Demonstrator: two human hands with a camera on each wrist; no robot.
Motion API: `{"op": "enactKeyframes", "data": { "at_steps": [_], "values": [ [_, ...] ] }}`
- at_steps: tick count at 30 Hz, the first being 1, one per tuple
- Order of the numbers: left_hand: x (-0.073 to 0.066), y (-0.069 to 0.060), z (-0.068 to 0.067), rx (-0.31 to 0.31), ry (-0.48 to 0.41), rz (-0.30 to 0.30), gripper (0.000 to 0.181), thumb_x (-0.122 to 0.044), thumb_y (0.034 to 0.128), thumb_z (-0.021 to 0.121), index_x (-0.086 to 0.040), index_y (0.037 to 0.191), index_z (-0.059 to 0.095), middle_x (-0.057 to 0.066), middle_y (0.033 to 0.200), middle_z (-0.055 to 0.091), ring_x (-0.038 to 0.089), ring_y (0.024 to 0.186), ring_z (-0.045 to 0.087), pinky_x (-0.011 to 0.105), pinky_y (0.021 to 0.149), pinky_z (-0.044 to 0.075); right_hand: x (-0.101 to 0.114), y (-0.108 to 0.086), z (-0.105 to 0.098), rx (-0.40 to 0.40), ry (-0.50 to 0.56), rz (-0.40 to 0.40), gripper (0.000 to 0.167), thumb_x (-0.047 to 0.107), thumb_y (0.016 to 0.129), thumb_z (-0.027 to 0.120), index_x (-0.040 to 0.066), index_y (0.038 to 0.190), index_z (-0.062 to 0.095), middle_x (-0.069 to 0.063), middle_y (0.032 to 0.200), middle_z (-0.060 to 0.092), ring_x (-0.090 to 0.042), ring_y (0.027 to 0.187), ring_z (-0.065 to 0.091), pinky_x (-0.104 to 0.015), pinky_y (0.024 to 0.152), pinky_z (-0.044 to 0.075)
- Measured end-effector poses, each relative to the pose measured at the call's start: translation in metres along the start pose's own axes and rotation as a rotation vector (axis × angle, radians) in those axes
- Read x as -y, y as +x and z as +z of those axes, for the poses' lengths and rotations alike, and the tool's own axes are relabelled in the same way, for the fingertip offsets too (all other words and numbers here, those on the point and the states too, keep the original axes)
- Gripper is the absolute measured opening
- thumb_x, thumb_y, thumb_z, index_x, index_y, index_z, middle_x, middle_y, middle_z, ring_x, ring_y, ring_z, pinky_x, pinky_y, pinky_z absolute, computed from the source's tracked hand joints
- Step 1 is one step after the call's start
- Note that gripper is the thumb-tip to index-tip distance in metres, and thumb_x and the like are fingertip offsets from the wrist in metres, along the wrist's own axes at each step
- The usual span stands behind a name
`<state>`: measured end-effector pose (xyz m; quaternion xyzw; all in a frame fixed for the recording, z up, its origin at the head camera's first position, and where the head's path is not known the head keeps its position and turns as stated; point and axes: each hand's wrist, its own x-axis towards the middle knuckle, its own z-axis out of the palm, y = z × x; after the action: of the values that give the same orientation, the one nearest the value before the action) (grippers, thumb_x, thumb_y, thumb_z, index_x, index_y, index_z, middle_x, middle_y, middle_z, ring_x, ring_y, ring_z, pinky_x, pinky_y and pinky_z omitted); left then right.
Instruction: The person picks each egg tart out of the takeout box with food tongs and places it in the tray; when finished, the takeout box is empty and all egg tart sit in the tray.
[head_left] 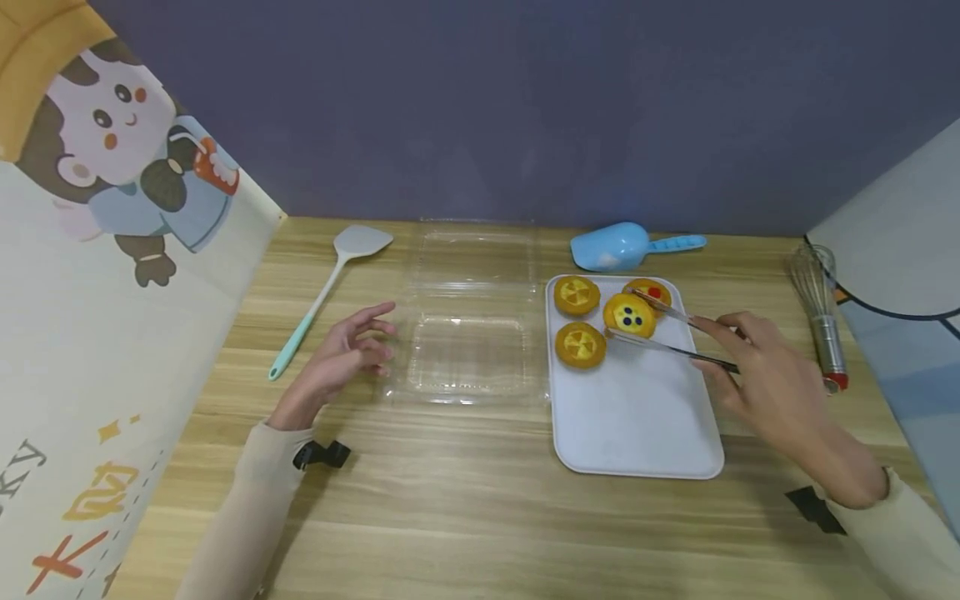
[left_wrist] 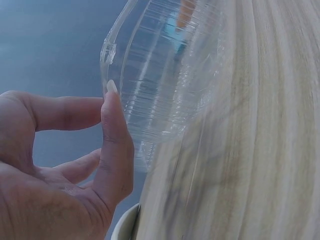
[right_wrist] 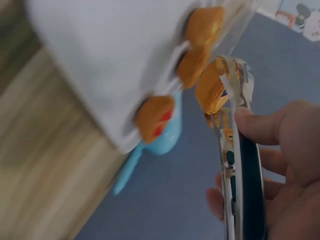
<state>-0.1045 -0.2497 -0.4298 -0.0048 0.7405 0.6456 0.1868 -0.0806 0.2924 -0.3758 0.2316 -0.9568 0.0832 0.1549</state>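
My right hand (head_left: 780, 387) grips metal tongs (right_wrist: 248, 175) with dark handle grips. Their tips clasp a tart topped with blueberries (head_left: 627, 314), raised off the white tray (head_left: 637, 425) in the right wrist view. Two tarts with yellow wedge toppings (head_left: 577, 295) lie at the tray's left side, and a tart with a red topping (head_left: 656, 293) sits at the top right. A clear plastic clamshell box (head_left: 468, 358) lies opened out left of the tray. Beside its left edge is my left hand (head_left: 341, 354), fingers loosely bent and holding nothing; whether a fingertip touches the box is unclear.
A spatula with a mint handle (head_left: 318, 300) lies at the left. Behind the tray is a blue scoop (head_left: 613, 247), and a whisk (head_left: 819, 312) lies at the right by the wall. Panels enclose the wooden table (head_left: 450, 517) at the back and sides.
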Motion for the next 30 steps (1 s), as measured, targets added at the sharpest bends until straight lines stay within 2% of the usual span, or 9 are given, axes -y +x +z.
{"op": "enactKeyframes", "data": {
  "at_steps": [2,4,11,15,22,24,26,29,30],
  "values": [
    [0.0,0.0,0.0,0.002,0.002,-0.001,0.082,0.011,0.0928,0.059,-0.012,0.165,0.028,0.021,0.14,0.046,0.016,0.09,0.066,0.028,0.074,0.065,-0.009,-0.008,0.002,-0.011,-0.005,-0.005,0.052,0.05,0.104,0.058,0.008,0.134,0.068,-0.019,0.118,0.063,-0.033,0.087,0.058,-0.021,0.04,0.025],
    [0.0,0.001,0.0,0.004,0.002,-0.002,0.082,0.011,0.0928,0.059,-0.012,0.165,0.028,0.02,0.14,0.046,0.016,0.089,0.066,0.028,0.073,0.065,-0.017,-0.015,0.003,-0.021,-0.004,-0.013,0.069,0.062,0.106,0.038,0.006,0.133,0.069,-0.02,0.117,0.062,-0.032,0.082,0.057,-0.02,0.04,0.024],
    [0.0,0.001,-0.001,0.011,0.01,-0.004,0.081,0.011,0.0934,0.059,-0.01,0.165,0.027,0.018,0.137,0.047,0.016,0.089,0.066,0.027,0.072,0.064,-0.03,-0.031,0.011,-0.026,0.017,-0.038,0.077,0.066,0.104,0.033,0.004,0.128,0.071,-0.02,0.112,0.064,-0.032,0.081,0.059,-0.02,0.041,0.029],
    [0.0,0.002,-0.001,0.01,0.016,-0.002,0.081,0.011,0.0932,0.058,-0.01,0.165,0.028,0.018,0.136,0.048,0.016,0.09,0.066,0.027,0.072,0.064,-0.03,-0.033,0.014,-0.012,0.011,-0.052,0.089,0.071,0.101,0.018,0.005,0.129,0.071,-0.019,0.11,0.064,-0.029,0.078,0.059,-0.022,0.043,0.032],
    [-0.001,0.001,-0.001,0.001,0.029,-0.015,0.08,0.012,0.0934,0.057,-0.01,0.165,0.028,0.022,0.14,0.046,0.019,0.093,0.068,0.027,0.073,0.065,-0.028,-0.033,0.015,0.019,-0.007,-0.063,0.091,0.071,0.101,0.015,0.005,0.127,0.072,-0.018,0.11,0.066,-0.03,0.083,0.061,-0.032,0.051,0.046],
    [-0.002,0.001,-0.001,-0.004,0.034,-0.019,0.08,0.012,0.0934,0.056,-0.01,0.165,0.028,0.023,0.141,0.046,0.02,0.094,0.068,0.027,0.073,0.065,-0.028,-0.034,0.014,0.027,-0.002,-0.06,0.075,0.065,0.105,0.033,0.004,0.128,0.072,-0.018,0.11,0.066,-0.029,0.083,0.061,-0.032,0.052,0.046],
    [-0.003,0.001,0.0,-0.007,0.039,-0.022,0.079,0.012,0.0933,0.055,-0.01,0.165,0.029,0.024,0.141,0.045,0.021,0.096,0.068,0.027,0.074,0.065,-0.029,-0.035,0.014,0.032,0.003,-0.057,0.066,0.058,0.106,0.043,0.003,0.128,0.071,-0.019,0.111,0.065,-0.028,0.084,0.06,-0.032,0.052,0.045],
    [-0.005,0.001,0.0,-0.01,0.045,-0.025,0.08,0.012,0.093,0.055,-0.011,0.165,0.028,0.024,0.141,0.045,0.023,0.098,0.068,0.029,0.075,0.065,-0.029,-0.035,0.014,0.029,0.001,-0.055,0.068,0.059,0.106,0.043,0.0,0.126,0.071,-0.02,0.111,0.064,-0.028,0.082,0.059,-0.031,0.052,0.044],
    [-0.005,0.001,0.001,-0.01,0.045,-0.025,0.08,0.011,0.0928,0.055,-0.011,0.165,0.028,0.024,0.141,0.045,0.023,0.098,0.068,0.029,0.075,0.065,-0.03,-0.035,0.014,0.025,-0.002,-0.055,0.076,0.064,0.106,0.034,0.0,0.126,0.072,-0.02,0.11,0.064,-0.028,0.081,0.059,-0.03,0.051,0.043]
  ]
}}
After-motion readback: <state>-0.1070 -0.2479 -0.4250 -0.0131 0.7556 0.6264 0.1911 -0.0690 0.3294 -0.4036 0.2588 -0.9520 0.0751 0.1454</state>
